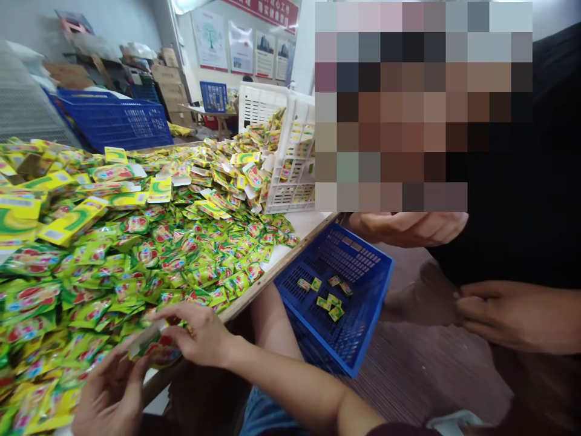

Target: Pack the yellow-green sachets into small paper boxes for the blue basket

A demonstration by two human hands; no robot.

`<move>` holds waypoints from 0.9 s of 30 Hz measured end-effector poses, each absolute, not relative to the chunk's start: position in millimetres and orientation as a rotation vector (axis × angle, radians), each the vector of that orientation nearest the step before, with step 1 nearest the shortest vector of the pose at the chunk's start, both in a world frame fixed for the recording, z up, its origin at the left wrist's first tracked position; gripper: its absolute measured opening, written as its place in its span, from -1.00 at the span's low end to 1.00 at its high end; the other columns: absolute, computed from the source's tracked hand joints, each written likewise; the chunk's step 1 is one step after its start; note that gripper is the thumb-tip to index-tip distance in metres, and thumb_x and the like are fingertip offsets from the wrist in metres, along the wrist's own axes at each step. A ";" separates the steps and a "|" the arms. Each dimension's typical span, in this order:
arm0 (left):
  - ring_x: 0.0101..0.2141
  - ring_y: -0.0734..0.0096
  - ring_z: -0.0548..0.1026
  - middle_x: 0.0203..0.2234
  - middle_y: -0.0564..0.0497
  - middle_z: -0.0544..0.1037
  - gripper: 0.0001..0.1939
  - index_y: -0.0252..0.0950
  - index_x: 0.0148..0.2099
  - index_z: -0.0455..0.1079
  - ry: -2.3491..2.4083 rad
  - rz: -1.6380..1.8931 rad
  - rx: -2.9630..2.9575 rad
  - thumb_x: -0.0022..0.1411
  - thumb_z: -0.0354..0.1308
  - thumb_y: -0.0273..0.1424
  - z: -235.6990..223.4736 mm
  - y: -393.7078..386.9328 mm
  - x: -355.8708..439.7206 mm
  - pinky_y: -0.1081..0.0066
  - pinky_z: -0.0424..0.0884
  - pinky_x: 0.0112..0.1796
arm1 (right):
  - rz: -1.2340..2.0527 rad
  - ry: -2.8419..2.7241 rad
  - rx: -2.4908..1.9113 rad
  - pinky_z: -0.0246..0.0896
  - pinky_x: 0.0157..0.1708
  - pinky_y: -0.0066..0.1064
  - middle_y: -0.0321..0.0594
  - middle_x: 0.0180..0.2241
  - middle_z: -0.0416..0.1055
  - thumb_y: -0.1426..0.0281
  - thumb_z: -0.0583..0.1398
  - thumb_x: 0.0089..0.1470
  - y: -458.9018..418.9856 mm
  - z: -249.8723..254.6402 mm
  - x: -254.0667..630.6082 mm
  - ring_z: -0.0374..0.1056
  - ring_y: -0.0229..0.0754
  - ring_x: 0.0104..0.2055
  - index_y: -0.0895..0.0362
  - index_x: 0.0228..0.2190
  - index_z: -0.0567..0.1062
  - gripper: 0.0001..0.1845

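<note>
Fingers of the left hand and right hand grasp a blurred green-and-red packet, its long axis apparently slanting up toward the right, at the edge of the worktop. Loose packets crowd the surface; a bare strip remains near the white crate. A blue basket sits below; posters hang beyond.

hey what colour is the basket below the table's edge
The basket is blue, showing best in the head view.
</note>
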State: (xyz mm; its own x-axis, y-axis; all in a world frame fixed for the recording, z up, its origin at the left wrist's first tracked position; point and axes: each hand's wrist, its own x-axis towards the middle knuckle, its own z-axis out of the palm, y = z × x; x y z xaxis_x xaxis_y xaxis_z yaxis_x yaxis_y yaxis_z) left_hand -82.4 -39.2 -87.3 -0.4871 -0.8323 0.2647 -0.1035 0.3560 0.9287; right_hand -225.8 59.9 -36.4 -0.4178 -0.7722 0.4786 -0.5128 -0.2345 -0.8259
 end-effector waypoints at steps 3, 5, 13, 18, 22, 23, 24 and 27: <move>-0.02 0.09 0.42 -0.09 -0.02 0.47 -0.68 -0.21 -0.06 0.37 -1.856 -1.230 0.737 0.12 0.22 -0.32 -66.2 -26.6 -89.1 0.13 0.25 0.11 | -1.689 1.809 -1.564 0.15 0.04 -0.47 -0.18 -0.10 0.43 0.52 0.06 0.16 59.6 -40.2 -227.2 0.31 -0.29 0.03 0.16 -0.19 0.42 -0.81; 0.03 0.08 0.37 -0.06 -0.03 0.45 -0.73 -0.23 -0.10 0.38 -1.884 -1.217 0.679 0.12 0.21 -0.33 -53.3 -20.1 -93.0 0.14 0.20 0.14 | -1.693 1.799 -1.570 0.15 0.05 -0.45 -0.16 -0.10 0.44 0.47 0.11 0.14 60.4 -42.3 -227.0 0.31 -0.28 0.03 0.17 -0.24 0.43 -0.86; -0.18 0.22 0.50 -0.24 -0.04 0.54 -0.75 -0.30 -0.18 0.45 -1.813 -1.087 0.608 0.07 0.26 -0.33 -50.8 -15.1 -99.1 0.24 0.38 -0.02 | -1.741 1.786 -1.555 0.20 -0.03 -0.42 -0.15 -0.19 0.48 0.28 0.16 0.13 63.9 -42.3 -226.8 0.37 -0.22 -0.07 0.17 -0.25 0.45 -0.78; -0.31 0.37 0.49 -0.31 0.00 0.53 -0.80 -0.29 -0.19 0.44 -1.723 -1.110 0.663 0.11 0.24 -0.35 -54.6 -14.1 -105.8 0.41 0.43 -0.20 | -1.713 1.847 -1.560 0.23 -0.13 -0.43 -0.22 -0.27 0.49 0.31 0.15 0.14 62.3 -39.1 -227.0 0.39 -0.23 -0.18 0.13 -0.26 0.46 -0.83; -0.31 0.36 0.49 -0.33 0.00 0.52 -0.85 -0.27 -0.21 0.44 -1.721 -1.137 0.637 0.16 0.19 -0.35 -57.0 -13.5 -110.6 0.40 0.44 -0.25 | -1.839 1.799 -1.492 0.22 -0.09 -0.37 -0.23 -0.27 0.47 0.35 0.15 0.15 64.2 -40.9 -224.5 0.37 -0.21 -0.17 0.11 -0.26 0.47 -0.87; -0.26 0.34 0.49 -0.30 -0.01 0.52 -0.88 -0.27 -0.21 0.44 -1.738 -1.133 0.605 0.18 0.17 -0.37 -59.3 -14.5 -110.5 0.38 0.43 -0.20 | -1.855 1.777 -1.487 0.21 -0.07 -0.35 -0.23 -0.27 0.47 0.37 0.14 0.16 64.8 -43.5 -224.4 0.36 -0.21 -0.16 0.10 -0.25 0.47 -0.87; -0.22 0.34 0.48 -0.30 -0.01 0.52 -0.90 -0.25 -0.21 0.44 -1.740 -1.110 0.577 0.20 0.15 -0.39 -62.4 -15.9 -109.7 0.36 0.42 -0.17 | -1.863 1.753 -1.489 0.21 -0.06 -0.34 -0.23 -0.25 0.46 0.40 0.13 0.16 65.3 -46.9 -224.4 0.35 -0.20 -0.14 0.08 -0.24 0.47 -0.86; -0.18 0.33 0.47 -0.28 0.00 0.53 -0.88 -0.22 -0.18 0.45 -1.769 -1.061 0.527 0.20 0.15 -0.44 -72.1 -20.6 -103.4 0.31 0.41 -0.12 | -1.866 1.681 -1.512 0.24 -0.08 -0.32 -0.22 -0.24 0.44 0.47 0.10 0.17 66.8 -58.5 -224.8 0.34 -0.19 -0.13 0.05 -0.19 0.46 -0.80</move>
State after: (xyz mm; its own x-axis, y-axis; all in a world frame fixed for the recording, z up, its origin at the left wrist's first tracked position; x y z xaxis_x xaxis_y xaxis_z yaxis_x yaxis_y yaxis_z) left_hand -103.4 -20.6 -72.1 -0.4361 -0.7374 0.5158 0.1078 0.5263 0.8434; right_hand -224.8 66.8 -58.5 -0.4519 -0.7174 0.5302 -0.4527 -0.3277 -0.8293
